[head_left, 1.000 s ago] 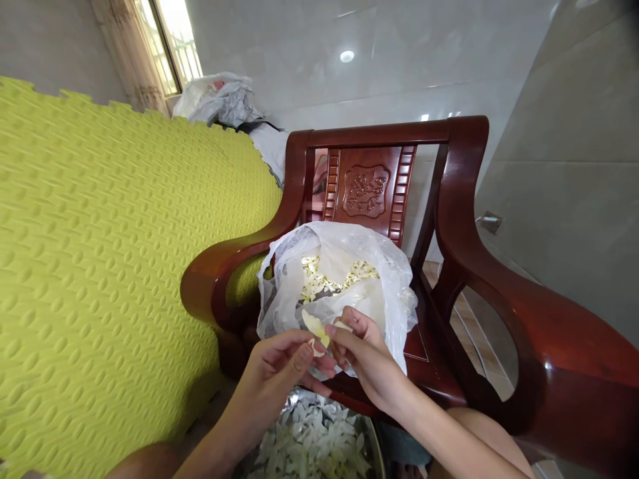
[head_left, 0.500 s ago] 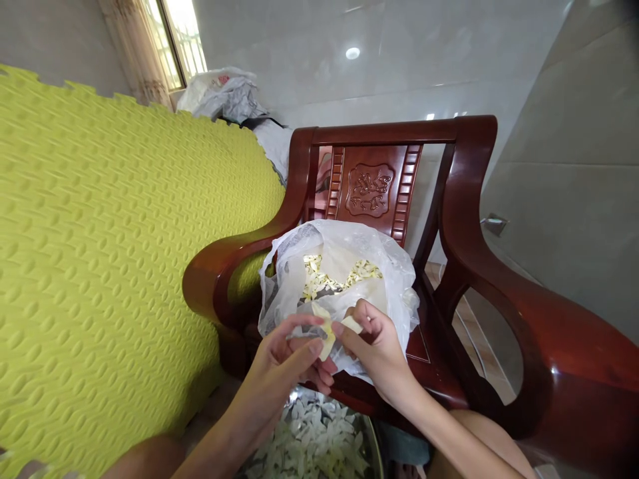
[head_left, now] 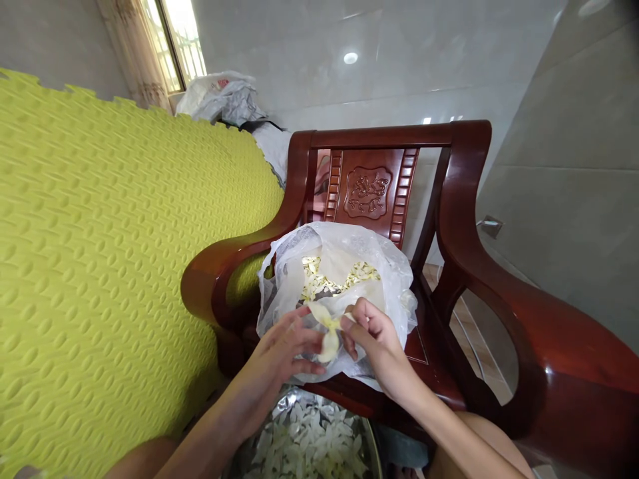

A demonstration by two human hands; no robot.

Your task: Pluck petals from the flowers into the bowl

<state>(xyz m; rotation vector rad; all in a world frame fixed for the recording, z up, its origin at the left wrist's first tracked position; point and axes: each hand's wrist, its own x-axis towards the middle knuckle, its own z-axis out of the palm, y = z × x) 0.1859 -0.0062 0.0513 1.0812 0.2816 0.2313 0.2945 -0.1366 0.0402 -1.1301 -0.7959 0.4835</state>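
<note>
A pale yellow flower [head_left: 329, 324] with broad, limp petals hangs in front of the bag, pinched between thumb and fingers of my right hand [head_left: 372, 332]. My left hand [head_left: 294, 342] is beside its left edge, fingers spread; one fingertip is at or very near the upper petal, contact unclear. Behind both hands, a white plastic bag [head_left: 394, 256] sits open on the chair seat. Small yellow-white flower pieces [head_left: 314, 283] lie inside it. Below my hands stands a shiny metal basin [head_left: 373, 446] heaped with pale, loose petals [head_left: 312, 439].
The dark red wooden armchair [head_left: 369, 193] has wide arms on both sides of the bag. A yellow textured foam mat [head_left: 124, 266] stands along the left. Plastic bags [head_left: 219, 96] are piled by the window. A wall socket [head_left: 492, 226] is at right.
My left hand has let go of the flower, its fingers spreading and shifting slightly left. The flower now hangs from my right hand, its petals more spread out.
</note>
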